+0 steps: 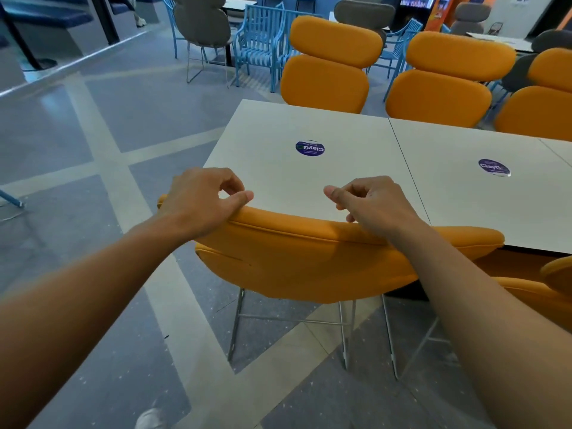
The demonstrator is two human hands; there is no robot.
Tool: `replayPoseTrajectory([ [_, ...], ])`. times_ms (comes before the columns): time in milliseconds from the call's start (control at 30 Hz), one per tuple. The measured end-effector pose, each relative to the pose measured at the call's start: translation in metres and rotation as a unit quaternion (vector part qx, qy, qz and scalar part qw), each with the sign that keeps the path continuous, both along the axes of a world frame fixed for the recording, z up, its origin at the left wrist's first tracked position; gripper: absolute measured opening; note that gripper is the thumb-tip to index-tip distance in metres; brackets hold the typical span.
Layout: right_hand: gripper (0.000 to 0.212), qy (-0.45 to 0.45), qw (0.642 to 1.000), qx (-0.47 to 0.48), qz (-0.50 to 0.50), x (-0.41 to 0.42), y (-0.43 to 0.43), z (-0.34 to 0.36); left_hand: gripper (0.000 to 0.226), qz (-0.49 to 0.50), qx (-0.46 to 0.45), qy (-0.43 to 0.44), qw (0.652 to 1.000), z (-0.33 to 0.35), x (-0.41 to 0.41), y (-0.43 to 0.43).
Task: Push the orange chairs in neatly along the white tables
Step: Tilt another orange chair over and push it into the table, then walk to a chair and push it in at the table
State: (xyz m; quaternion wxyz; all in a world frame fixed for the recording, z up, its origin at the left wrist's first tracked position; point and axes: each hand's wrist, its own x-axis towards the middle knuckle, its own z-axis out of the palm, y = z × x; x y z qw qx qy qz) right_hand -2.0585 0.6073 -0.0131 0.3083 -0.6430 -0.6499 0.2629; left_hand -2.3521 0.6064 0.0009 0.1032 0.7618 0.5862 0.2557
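Note:
An orange chair (309, 258) with thin metal legs stands right in front of me, its back close against the near edge of a white table (272, 178). My left hand (201, 202) rests with its heel on the left end of the chair's top edge. My right hand (371, 202) rests the same way nearer the middle. The fingers of both are loosely curled above the tabletop and hold nothing. Across the table stand three more orange chairs (328, 66), (445, 78), (548, 100). A second white table (464, 205) adjoins on the right.
Part of another orange chair (557, 274) shows at the right edge on my side. Blue metal chairs (260, 41) and a grey padded chair (201, 23) stand behind the far row. Open grey floor with pale stripes (102, 144) lies to the left.

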Motion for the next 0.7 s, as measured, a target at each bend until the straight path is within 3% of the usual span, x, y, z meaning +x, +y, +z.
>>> replayPoseTrajectory([
  [200,0.029,-0.018,0.999,-0.022,0.035,-0.091,0.042,0.001,0.033,-0.006,-0.023,-0.005,1.0,-0.003,-0.091,0.037],
  [500,0.029,-0.055,0.995,-0.051,0.071,-0.249,0.118,0.003,0.019,-0.026,-0.066,-0.029,0.997,-0.014,-0.245,0.101],
  [700,0.036,-0.075,0.992,-0.056,0.082,-0.312,0.162,0.004,0.021,-0.038,-0.081,-0.014,0.996,-0.017,-0.305,0.144],
])
